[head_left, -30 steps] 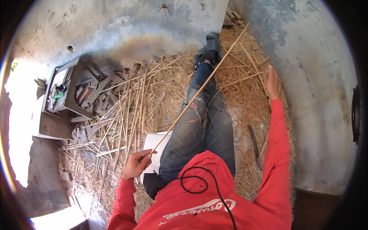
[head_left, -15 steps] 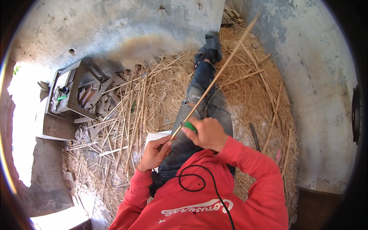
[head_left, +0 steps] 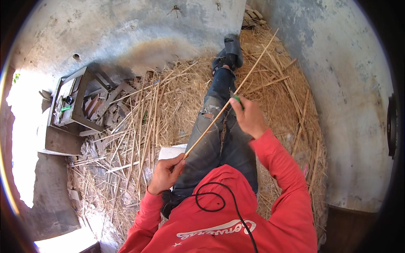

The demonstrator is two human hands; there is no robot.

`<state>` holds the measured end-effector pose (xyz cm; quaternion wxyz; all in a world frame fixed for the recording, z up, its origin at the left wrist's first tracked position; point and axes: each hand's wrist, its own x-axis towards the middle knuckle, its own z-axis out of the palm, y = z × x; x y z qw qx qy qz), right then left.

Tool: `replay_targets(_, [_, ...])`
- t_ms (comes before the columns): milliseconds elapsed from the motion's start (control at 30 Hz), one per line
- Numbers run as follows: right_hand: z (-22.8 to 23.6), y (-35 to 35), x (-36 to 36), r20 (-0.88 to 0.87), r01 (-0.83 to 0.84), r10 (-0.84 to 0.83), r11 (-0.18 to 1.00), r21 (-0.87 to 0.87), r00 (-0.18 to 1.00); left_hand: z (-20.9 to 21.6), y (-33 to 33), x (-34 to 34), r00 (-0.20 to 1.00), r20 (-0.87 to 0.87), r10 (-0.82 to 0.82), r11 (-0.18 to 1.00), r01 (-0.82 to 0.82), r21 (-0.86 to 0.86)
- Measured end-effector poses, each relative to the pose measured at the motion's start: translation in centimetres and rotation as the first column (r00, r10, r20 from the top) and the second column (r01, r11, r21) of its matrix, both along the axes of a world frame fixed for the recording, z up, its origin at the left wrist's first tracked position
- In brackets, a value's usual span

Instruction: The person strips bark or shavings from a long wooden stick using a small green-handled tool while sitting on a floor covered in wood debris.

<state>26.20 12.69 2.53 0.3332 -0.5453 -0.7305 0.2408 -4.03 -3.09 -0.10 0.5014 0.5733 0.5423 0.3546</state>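
Dry straw (head_left: 168,105) covers the ground between stained concrete walls. A long, pale, straight reed stalk (head_left: 228,103) slants across the jeans-clad legs (head_left: 219,130). The left hand (head_left: 165,175) pinches its lower end; the right hand (head_left: 249,116) is closed around a green-handled tool (head_left: 237,100), its blade hidden against the stalk.

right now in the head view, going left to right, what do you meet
wooden frame with tools → scattered straw stalks → left hand gripping the lower end of the long stalk → right hand with a green-handled tool against the stalk → grey concrete wall
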Motion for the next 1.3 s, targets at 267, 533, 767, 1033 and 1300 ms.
replay_targets(267, [-0.1,-4.6,-3.6,0.286,-0.272,0.271,0.962,-0.036,0.919,-0.2,-0.3,-1.7,0.997,0.081,-0.021,0.996,0.028,-0.085])
replay_targets(533, [-0.1,-0.8,-0.6,0.129,-0.144,0.152,0.987,-0.066,0.980,-0.8,-1.2,-3.1,0.991,0.120,-0.053,0.988,0.070,-0.137])
replay_targets(767, [0.0,-3.2,-3.5,0.213,-0.333,0.341,0.940,-0.076,0.916,-0.4,-0.3,-3.1,0.993,0.110,-0.050,0.991,0.063,-0.117])
replay_targets(1033, [-1.2,12.1,14.4,-0.032,0.437,-0.438,0.883,0.170,0.898,0.0,-2.7,-7.6,0.991,0.073,-0.112,0.970,0.125,-0.210])
replay_targets(1300, [5.6,9.6,16.0,-0.474,0.369,-0.394,0.917,-0.149,0.788,-1.0,-3.9,-8.6,0.980,0.200,-0.010,0.948,0.073,-0.310])
